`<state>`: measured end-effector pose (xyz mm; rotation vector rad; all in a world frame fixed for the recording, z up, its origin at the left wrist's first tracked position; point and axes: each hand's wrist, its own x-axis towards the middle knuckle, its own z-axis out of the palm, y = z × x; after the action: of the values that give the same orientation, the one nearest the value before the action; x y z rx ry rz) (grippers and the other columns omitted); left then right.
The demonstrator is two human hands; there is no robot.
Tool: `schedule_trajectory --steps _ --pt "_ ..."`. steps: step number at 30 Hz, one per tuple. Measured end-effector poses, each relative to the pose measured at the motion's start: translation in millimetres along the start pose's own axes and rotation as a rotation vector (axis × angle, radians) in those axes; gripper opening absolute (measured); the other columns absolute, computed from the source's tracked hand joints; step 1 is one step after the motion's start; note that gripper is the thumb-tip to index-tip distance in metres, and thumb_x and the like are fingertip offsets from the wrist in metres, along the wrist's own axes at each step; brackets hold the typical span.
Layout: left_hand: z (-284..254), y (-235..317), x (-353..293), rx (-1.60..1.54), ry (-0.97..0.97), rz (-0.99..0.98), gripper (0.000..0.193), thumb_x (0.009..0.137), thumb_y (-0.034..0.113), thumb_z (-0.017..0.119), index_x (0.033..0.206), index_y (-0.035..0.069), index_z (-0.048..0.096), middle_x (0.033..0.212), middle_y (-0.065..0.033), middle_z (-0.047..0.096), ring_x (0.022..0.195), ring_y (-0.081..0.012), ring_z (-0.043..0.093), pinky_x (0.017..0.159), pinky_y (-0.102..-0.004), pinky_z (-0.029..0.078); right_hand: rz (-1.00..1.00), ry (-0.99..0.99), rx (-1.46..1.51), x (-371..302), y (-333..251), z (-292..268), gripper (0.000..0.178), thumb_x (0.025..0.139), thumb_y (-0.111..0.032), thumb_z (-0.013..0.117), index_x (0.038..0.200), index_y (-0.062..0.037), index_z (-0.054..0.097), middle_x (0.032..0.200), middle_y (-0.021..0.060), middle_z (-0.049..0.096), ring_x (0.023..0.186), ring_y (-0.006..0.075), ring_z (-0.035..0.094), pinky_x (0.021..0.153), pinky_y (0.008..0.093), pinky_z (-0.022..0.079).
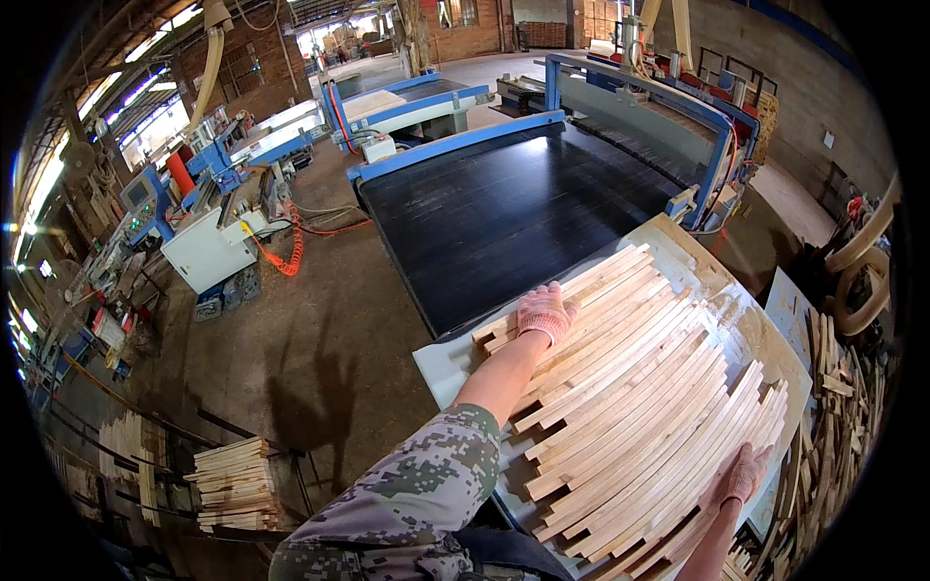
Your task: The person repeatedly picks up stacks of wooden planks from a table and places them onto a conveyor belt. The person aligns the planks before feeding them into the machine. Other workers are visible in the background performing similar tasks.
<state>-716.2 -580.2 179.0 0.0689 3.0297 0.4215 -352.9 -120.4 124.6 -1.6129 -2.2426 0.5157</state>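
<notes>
A broad row of pale wooden strips (630,397) lies side by side on a light, worn tabletop (741,300), their ends uneven. My left hand (547,313), in a pinkish knitted glove, presses on the strips near the far left side, its fingers bent over them. At the near right edge of the row, my right hand (746,474) rests against the outer strips in a similar glove, its fingers stretched along the wood. The undersides of both hands are hidden. A camouflage sleeve (417,484) covers my upper left arm.
Beyond the tabletop runs a wide black conveyor belt (504,213) leading to a blue-framed machine (639,97). Stacked strips (232,484) stand at the lower left. Loose offcuts (833,426) pile up at the right. A white control cabinet (208,252) with an orange coiled hose stands left.
</notes>
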Motion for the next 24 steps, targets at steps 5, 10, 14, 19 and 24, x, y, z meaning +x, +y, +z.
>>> schedule_trajectory --steps 5,10,14,19,24 --pt "-3 2 -3 0.011 0.025 0.000 0.073 0.104 0.064 0.050 0.155 0.012 0.050 0.149 -0.0153 0.061 0.138 -0.0316 0.059 0.115 -0.0483 0.043 -0.012 0.004 0.018 -2 -3 -4 0.085 0.101 -0.047 0.064 0.172 -0.0167 0.028 0.150 0.0281 0.058 0.136 0.0446 0.057 0.115 0.0498 0.044" --pt "4 0 0 0.017 0.053 0.015 0.074 0.103 0.064 0.049 0.156 0.013 0.049 0.149 -0.0155 0.061 0.138 -0.0319 0.059 0.115 -0.0486 0.043 -0.024 0.023 0.041 2 3 0 0.084 0.100 -0.044 0.065 0.171 -0.0159 0.029 0.150 0.0291 0.059 0.134 0.0450 0.059 0.114 0.0501 0.045" --pt "3 -1 2 0.029 0.044 0.006 0.075 0.103 0.065 0.049 0.157 0.012 0.049 0.149 -0.0156 0.061 0.137 -0.0319 0.059 0.114 -0.0482 0.044 -0.015 -0.001 0.027 -2 -5 -5 0.084 0.100 -0.042 0.066 0.171 -0.0150 0.030 0.150 0.0290 0.059 0.135 0.0444 0.059 0.114 0.0497 0.045" --pt "6 0 1 0.036 0.057 0.014 0.076 0.103 0.066 0.049 0.157 0.012 0.049 0.148 -0.0157 0.061 0.136 -0.0320 0.059 0.114 -0.0478 0.045 -0.037 -0.004 0.055 -4 -4 -8 0.083 0.100 -0.041 0.066 0.171 -0.0143 0.031 0.150 0.0295 0.059 0.135 0.0444 0.059 0.115 0.0479 0.044" --pt "4 0 2 0.019 0.047 0.021 0.076 0.103 0.066 0.051 0.156 0.012 0.049 0.148 -0.0158 0.061 0.137 -0.0324 0.059 0.114 -0.0477 0.044 -0.054 -0.005 0.090 -3 0 -8 0.084 0.100 -0.043 0.066 0.171 -0.0142 0.032 0.151 0.0302 0.058 0.136 0.0447 0.058 0.116 0.0470 0.044"
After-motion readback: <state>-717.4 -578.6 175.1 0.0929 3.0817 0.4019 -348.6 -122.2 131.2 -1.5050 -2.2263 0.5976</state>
